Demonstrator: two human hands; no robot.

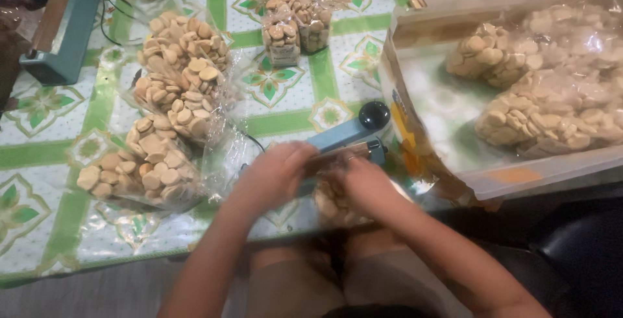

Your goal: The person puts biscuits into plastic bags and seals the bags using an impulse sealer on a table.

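- While your left hand (276, 172) and right hand (363, 178) meet at the near table edge, both sets of fingers are curled narrow on the clear plastic bag of round tan biscuits (334, 201); the bag's mouth sits at the blue tabletop heat sealer with the black knob (350, 133), its body hanging just below your hands.
- Judging by what lies about, much is done; filled clear bags of the same biscuits (172, 97) are heaped to your left on the green-and-white patterned tablecloth (45, 156), and smaller packed bags (292, 26) stand farther back.
- Much looks left too; the large clear plastic tub (415, 130) on your right holds big bulk sacks of pale biscuits (545, 91).
- Whether this bag's seam is closed, you cannot tell; motion blur hides it.
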